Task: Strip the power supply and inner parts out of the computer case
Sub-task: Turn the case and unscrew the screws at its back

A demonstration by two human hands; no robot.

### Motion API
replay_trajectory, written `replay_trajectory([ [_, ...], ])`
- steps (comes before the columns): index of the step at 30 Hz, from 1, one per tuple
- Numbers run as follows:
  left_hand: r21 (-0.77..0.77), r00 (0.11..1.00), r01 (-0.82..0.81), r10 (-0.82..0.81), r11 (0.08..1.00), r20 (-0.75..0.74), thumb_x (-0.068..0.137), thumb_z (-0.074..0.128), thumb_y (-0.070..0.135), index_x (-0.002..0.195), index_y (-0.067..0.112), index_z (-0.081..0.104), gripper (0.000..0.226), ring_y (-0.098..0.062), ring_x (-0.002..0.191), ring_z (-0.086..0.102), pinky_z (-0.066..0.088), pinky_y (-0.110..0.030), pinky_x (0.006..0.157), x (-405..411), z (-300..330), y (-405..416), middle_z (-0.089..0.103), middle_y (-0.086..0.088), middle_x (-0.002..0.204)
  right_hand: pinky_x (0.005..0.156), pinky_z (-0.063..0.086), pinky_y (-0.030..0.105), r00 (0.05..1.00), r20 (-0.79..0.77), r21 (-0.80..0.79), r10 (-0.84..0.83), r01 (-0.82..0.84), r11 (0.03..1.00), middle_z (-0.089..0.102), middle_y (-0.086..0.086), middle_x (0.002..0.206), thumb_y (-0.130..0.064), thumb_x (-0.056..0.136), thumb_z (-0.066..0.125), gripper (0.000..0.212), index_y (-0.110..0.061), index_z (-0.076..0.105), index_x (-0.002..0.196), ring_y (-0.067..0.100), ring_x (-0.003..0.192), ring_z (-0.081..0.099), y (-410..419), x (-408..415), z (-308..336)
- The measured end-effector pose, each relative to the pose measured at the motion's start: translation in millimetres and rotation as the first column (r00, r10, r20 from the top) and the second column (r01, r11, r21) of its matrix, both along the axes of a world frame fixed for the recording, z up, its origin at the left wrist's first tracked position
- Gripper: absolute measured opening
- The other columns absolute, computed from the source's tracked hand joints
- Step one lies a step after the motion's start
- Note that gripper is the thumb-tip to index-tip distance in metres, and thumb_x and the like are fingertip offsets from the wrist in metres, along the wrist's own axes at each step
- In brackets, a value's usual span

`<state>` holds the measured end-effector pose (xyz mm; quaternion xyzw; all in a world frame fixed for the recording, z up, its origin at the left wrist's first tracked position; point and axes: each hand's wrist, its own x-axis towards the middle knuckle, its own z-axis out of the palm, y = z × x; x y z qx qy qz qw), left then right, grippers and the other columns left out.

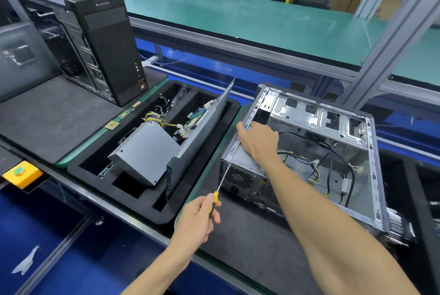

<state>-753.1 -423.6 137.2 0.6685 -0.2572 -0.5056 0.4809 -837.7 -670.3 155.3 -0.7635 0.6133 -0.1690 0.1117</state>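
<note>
The left hand (200, 216) grips a screwdriver (220, 185), tip at the power supply (245, 175) in the computer case's (371, 175) near corner; the right hand (258, 138) grips the case rim above it. Unscrewing seems underway; next, steady turning.

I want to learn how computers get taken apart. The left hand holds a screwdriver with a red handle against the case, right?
Almost. The head view shows the left hand gripping the screwdriver with its tip against the back of the computer case, but the handle is yellow and black, not red.
</note>
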Motion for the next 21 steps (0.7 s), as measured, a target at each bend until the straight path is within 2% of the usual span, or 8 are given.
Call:
replay_trajectory([
  [5,-0.014,0.987,0.023,-0.021,1.000,0.161,0.096,0.059,0.048,0.099,0.019,0.054,0.030,-0.011,0.050,0.036,0.031,-0.022,0.048,-0.7,1.7,0.7,0.049,0.007,0.063,0.098,0.037,0.049,1.000,-0.011,0.008,-0.002,0.002,1.000,0.063,0.001,0.068,-0.054,0.096,0.028,0.057,-0.012,0.061,0.077,0.022,0.069,0.058,0.2,-0.3,0.0],
  [8,-0.035,0.939,0.034,-0.020,0.999,0.344,0.091,0.067,0.043,0.097,0.028,0.046,0.027,-0.006,0.053,0.043,0.038,-0.027,0.058,-0.9,-0.2,1.0,0.057,0.008,0.065,0.097,0.037,0.049,1.000,-0.015,0.009,-0.006,0.006,1.000,0.063,0.002,0.069,-0.055,0.096,0.027,0.058,-0.012,0.061,0.078,0.023,0.071,0.058,-0.1,-0.3,0.1],
  [12,-0.096,0.880,0.028,0.022,0.995,0.475,0.095,0.065,0.035,0.095,0.028,0.050,0.016,-0.008,0.055,0.051,0.043,-0.025,0.055,2.8,-1.1,3.6,0.063,0.009,0.070,0.096,0.037,0.048,1.000,-0.004,0.003,-0.005,0.005,1.000,0.063,0.002,0.069,-0.054,0.096,0.028,0.058,-0.012,0.062,0.077,0.023,0.070,0.058,-0.2,0.1,-0.3],
  [14,-0.121,0.799,0.083,0.007,0.989,0.602,0.096,0.062,0.037,0.095,0.031,0.050,0.014,-0.014,0.059,0.056,0.045,-0.028,0.055,6.1,-1.4,6.1,0.065,0.007,0.070,0.094,0.037,0.048,1.000,0.009,-0.009,-0.002,0.002,1.000,0.062,0.001,0.067,-0.054,0.096,0.029,0.057,-0.012,0.060,0.074,0.022,0.068,0.057,0.0,-0.1,-0.8],
  [17,-0.111,0.598,0.158,-0.005,0.981,0.801,0.098,0.057,0.040,0.096,0.032,0.046,0.014,-0.014,0.056,0.054,0.041,-0.022,0.051,11.0,-2.4,8.6,0.061,0.008,0.064,0.095,0.037,0.048,1.000,0.009,-0.007,0.001,-0.001,1.000,0.062,0.001,0.066,-0.054,0.096,0.029,0.056,-0.012,0.059,0.073,0.022,0.068,0.057,0.0,-0.7,-0.9],
  [19,-0.097,0.537,0.157,-0.003,0.983,0.844,0.098,0.055,0.041,0.097,0.030,0.047,0.014,-0.012,0.054,0.055,0.041,-0.022,0.051,12.4,-2.4,8.4,0.061,0.010,0.064,0.096,0.038,0.048,1.000,0.017,-0.011,0.005,-0.004,1.000,0.061,0.001,0.066,-0.054,0.096,0.030,0.056,-0.013,0.058,0.072,0.021,0.067,0.056,0.0,-0.7,-0.7],
  [20,-0.091,0.563,0.152,-0.011,0.984,0.826,0.099,0.055,0.041,0.097,0.030,0.048,0.014,-0.011,0.054,0.056,0.043,-0.024,0.052,11.9,-2.4,8.0,0.064,0.010,0.066,0.095,0.038,0.048,1.000,0.021,-0.012,0.007,-0.007,1.000,0.061,0.001,0.065,-0.054,0.096,0.031,0.055,-0.013,0.057,0.071,0.021,0.067,0.056,0.0,-0.8,-0.5],
  [21,-0.097,0.636,0.144,-0.017,0.985,0.771,0.099,0.055,0.041,0.098,0.029,0.051,0.013,-0.010,0.053,0.055,0.043,-0.025,0.052,10.9,-2.7,7.2,0.068,0.010,0.069,0.095,0.038,0.048,1.000,0.022,-0.011,0.010,-0.010,1.000,0.060,0.001,0.065,-0.054,0.096,0.031,0.055,-0.013,0.056,0.069,0.021,0.067,0.056,0.0,-1.0,-0.4],
])
